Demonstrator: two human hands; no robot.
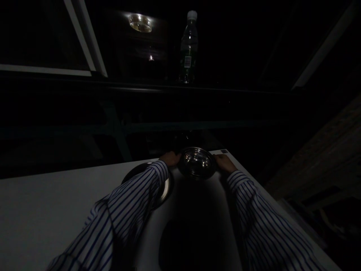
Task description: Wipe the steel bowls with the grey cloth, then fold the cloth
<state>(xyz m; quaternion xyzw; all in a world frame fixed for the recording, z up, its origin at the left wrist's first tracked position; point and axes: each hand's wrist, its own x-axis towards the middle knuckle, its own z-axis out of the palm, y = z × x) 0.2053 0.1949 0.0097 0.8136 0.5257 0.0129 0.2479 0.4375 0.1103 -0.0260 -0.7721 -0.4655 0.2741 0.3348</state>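
Both hands were on one shiny metal bowl (197,163) near the far end of the white table (70,203), the left hand (170,159) at one side of the rim and the right hand (225,162) directly across from it. The fingers of each hand looked clamped on the rim, though the dim light hid how thumb and fingertips were placed. The bowl's hollow seemed to face up and toward the wearer; whether its base touched the table or hung just above it could not be told. A second metal vessel (167,190) lay on the table just to the left, partly covered from view by the left striped sleeve (135,195). Beyond the table, a clear bottle (188,49) with a white cap stood upright on a dark ledge, well apart from the hands. The step in hand appeared to be a two-handed handling of the bowl, either lifting it or setting it down. The next move, by judgement, called for an even hold on both sides, the rim level, and care that the left forearm did not brush the second vessel.
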